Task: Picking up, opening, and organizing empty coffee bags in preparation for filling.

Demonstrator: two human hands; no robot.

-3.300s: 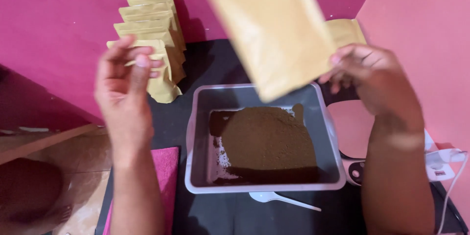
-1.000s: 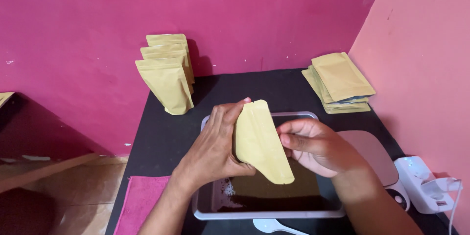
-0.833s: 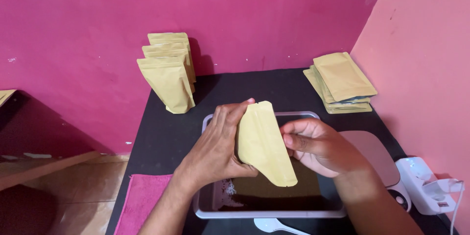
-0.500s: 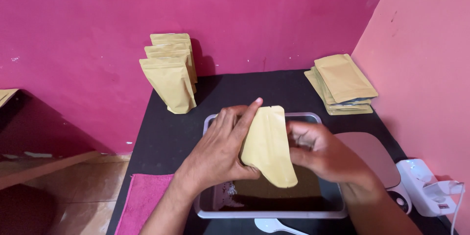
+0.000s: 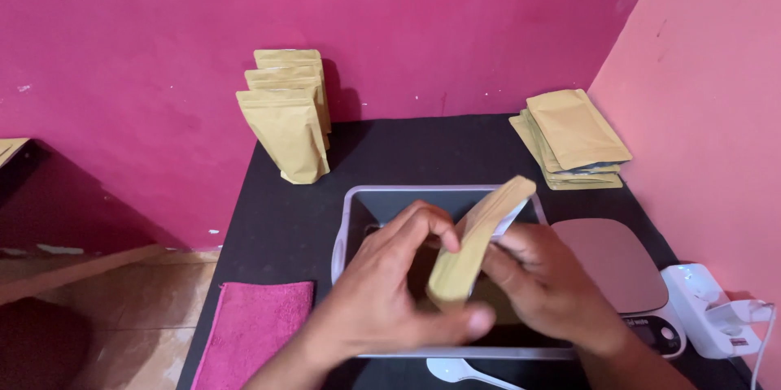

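Both my hands grip one tan paper pouch [image 5: 476, 239] over a grey rectangular tub [image 5: 358, 203] on the black table. My left hand [image 5: 399, 300] wraps the pouch's lower end, thumb along the bottom. My right hand [image 5: 545, 284] has fingers at the pouch's upper side, spreading its mouth. The pouch is tilted, mouth toward the upper right. The brown powder in the tub is mostly hidden behind my hands.
Upright filled tan pouches [image 5: 285, 126] stand at the back left by the magenta wall. A flat stack of empty pouches [image 5: 573, 138] lies at the back right. A digital scale [image 5: 622, 268], a white plug adapter [image 5: 712, 313], a white spoon [image 5: 460, 372] and a pink cloth [image 5: 252, 333] surround the tub.
The pouch has come down from in front of the camera to just over the tub. It turned edge-on, and my right-hand fingers have moved to its mouth.
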